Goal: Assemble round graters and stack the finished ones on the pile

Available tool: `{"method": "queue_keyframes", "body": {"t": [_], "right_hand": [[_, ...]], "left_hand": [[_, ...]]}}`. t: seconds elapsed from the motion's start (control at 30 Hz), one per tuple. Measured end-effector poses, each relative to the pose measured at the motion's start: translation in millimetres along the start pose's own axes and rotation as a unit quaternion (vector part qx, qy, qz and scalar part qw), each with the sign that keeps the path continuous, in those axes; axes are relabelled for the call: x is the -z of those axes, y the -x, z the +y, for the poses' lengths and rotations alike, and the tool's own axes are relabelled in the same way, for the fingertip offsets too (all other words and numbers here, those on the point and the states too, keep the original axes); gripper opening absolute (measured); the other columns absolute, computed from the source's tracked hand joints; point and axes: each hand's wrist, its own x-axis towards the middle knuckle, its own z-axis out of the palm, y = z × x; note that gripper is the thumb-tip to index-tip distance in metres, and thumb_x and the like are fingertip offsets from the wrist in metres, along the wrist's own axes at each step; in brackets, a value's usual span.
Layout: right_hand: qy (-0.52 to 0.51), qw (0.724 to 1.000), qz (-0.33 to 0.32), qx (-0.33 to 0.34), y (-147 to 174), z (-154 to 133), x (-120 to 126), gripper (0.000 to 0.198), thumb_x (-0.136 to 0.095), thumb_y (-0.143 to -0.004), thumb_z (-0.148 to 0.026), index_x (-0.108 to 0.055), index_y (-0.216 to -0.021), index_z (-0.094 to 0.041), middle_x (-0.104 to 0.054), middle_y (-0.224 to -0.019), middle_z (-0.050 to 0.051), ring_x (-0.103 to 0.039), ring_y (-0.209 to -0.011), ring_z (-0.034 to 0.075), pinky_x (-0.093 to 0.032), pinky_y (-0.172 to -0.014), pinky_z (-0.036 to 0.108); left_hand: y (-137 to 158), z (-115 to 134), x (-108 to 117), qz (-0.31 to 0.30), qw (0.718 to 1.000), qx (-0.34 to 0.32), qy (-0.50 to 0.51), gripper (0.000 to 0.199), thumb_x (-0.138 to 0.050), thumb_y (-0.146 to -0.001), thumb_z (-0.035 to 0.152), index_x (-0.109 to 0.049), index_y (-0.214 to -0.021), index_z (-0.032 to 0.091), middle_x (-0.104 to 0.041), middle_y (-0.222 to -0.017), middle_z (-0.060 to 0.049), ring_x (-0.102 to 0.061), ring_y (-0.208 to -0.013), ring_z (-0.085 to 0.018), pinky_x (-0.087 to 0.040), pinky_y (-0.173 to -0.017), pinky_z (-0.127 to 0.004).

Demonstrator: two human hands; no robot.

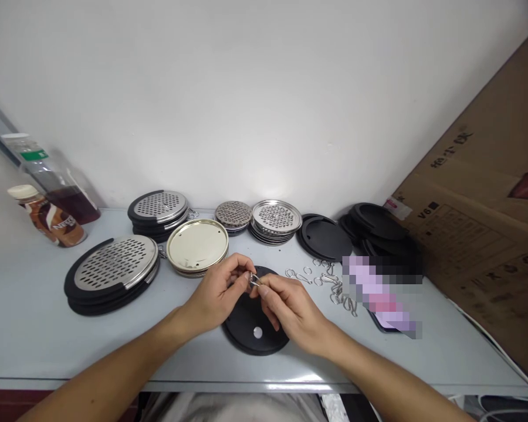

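My left hand (217, 296) and my right hand (294, 310) meet at the middle of the table, both closed in a pinch. Between their fingertips is a small metal wire clip (256, 281); whether a ring is joined to it I cannot make out. Right below them lies a round black disc (242, 334) with a pale hole near its front, partly covered by my hands. To the right are loose wire clips and split rings (344, 298) in a scattered heap. A pale gold round plate (198, 245) tops a stack just left of my hands.
Perforated metal discs in black holders (117, 264) are stacked at left, with more metal discs (276, 217) at the back. Black discs (325, 237) lie at back right. Two bottles (55, 220) stand far left. A cardboard box (479, 223) bounds the right; a pixelated area covers something beside it.
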Motion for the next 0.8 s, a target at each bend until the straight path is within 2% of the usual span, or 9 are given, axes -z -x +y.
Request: {"method": "queue_keyframes", "body": {"t": [0.07, 0.17, 0.23, 0.33, 0.5, 0.57, 0.67, 0.73, 0.8], "right_hand": [[0.075, 0.996, 0.025, 0.043, 1, -5, 1, 0.033, -0.038, -0.101, -0.033, -0.057, -0.079, -0.019, -0.051, -0.06, -0.003, -0.051, -0.061, 0.012, -0.041, -0.067, 0.028], [0.082, 0.995, 0.032, 0.049, 1, -7, 3, 0.045, -0.038, -0.102, -0.032, -0.053, -0.061, -0.019, -0.055, -0.06, 0.001, -0.056, -0.076, 0.015, -0.042, -0.075, 0.03], [0.021, 1.0, 0.004, 0.019, -1, -5, 5, 0.044, -0.042, -0.101, -0.034, -0.057, -0.062, -0.018, -0.058, -0.058, 0.001, -0.059, -0.075, 0.016, -0.045, -0.075, 0.03], [-0.154, 0.985, -0.036, -0.068, -6, 1, 9, 0.027, -0.057, -0.093, -0.039, -0.065, -0.079, -0.016, -0.061, -0.059, -0.001, -0.064, -0.057, 0.014, -0.05, -0.059, 0.027], [-0.294, 0.948, 0.002, -0.121, -11, 7, 9, 0.027, -0.077, -0.075, -0.034, -0.06, -0.087, -0.017, -0.07, -0.07, 0.001, -0.068, -0.05, 0.016, -0.053, -0.047, 0.025], [-0.256, 0.962, 0.033, -0.094, -9, 8, 5, 0.023, -0.076, -0.077, -0.032, -0.061, -0.086, -0.017, -0.07, -0.068, 0.001, -0.068, -0.051, 0.015, -0.054, -0.05, 0.024], [-0.08, 0.989, 0.122, 0.019, -5, 9, -4, 0.015, -0.071, -0.082, -0.025, -0.066, -0.095, -0.018, -0.069, -0.07, 0.001, -0.067, -0.054, 0.013, -0.055, -0.055, 0.024], [0.066, 0.975, 0.175, 0.123, -2, 10, -8, 0.015, -0.067, -0.085, -0.018, -0.067, -0.1, -0.019, -0.069, -0.076, 0.003, -0.066, -0.059, 0.013, -0.056, -0.059, 0.025], [0.182, 0.937, 0.201, 0.221, -1, 12, -8, 0.019, -0.063, -0.086, -0.011, -0.066, -0.102, -0.019, -0.07, -0.083, 0.006, -0.067, -0.067, 0.014, -0.057, -0.063, 0.027]], "left_hand": [[0, -1, -1, -0.007, 0.999, 0.016, 0.038, 0.01, -0.048, -0.095, 0.021, -0.057, -0.098, 0.02, -0.058, -0.081, 0.001, -0.06, -0.075, -0.012, -0.053, -0.071, -0.025], [-1, 1, -1, 0.01, 0.997, 0.037, 0.071, 0.009, -0.052, -0.092, 0.019, -0.061, -0.095, 0.019, -0.06, -0.082, 0.001, -0.062, -0.076, -0.012, -0.055, -0.074, -0.025], [-2, 3, 0, 0.023, 0.997, 0.037, 0.071, 0.009, -0.055, -0.09, 0.017, -0.064, -0.094, 0.018, -0.062, -0.08, 0.0, -0.063, -0.075, -0.012, -0.055, -0.073, -0.024], [-2, 5, 2, 0.033, 0.999, 0.008, 0.041, 0.012, -0.059, -0.088, 0.016, -0.07, -0.092, 0.017, -0.065, -0.081, -0.002, -0.065, -0.076, -0.014, -0.053, -0.07, -0.023], [-3, 6, 3, 0.021, 1.0, -0.018, 0.006, 0.016, -0.061, -0.086, 0.015, -0.074, -0.093, 0.018, -0.065, -0.083, -0.003, -0.062, -0.076, -0.014, -0.05, -0.066, -0.022], [-4, 7, 2, 0.017, 0.999, 0.009, 0.036, 0.014, -0.061, -0.087, 0.017, -0.073, -0.093, 0.018, -0.065, -0.081, -0.002, -0.062, -0.073, -0.012, -0.051, -0.066, -0.021], [-5, 9, 0, 0.02, 0.995, 0.049, 0.08, 0.01, -0.059, -0.088, 0.02, -0.068, -0.092, 0.018, -0.065, -0.078, 0.001, -0.062, -0.072, -0.011, -0.052, -0.068, -0.021], [-5, 8, -2, 0.022, 0.994, 0.057, 0.096, 0.009, -0.058, -0.089, 0.022, -0.066, -0.092, 0.018, -0.065, -0.081, 0.0, -0.063, -0.076, -0.012, -0.053, -0.07, -0.022], [-4, 8, -4, 0.021, 0.993, 0.06, 0.102, 0.009, -0.058, -0.089, 0.022, -0.065, -0.093, 0.017, -0.066, -0.084, -0.001, -0.063, -0.079, -0.013, -0.053, -0.072, -0.023]]}}
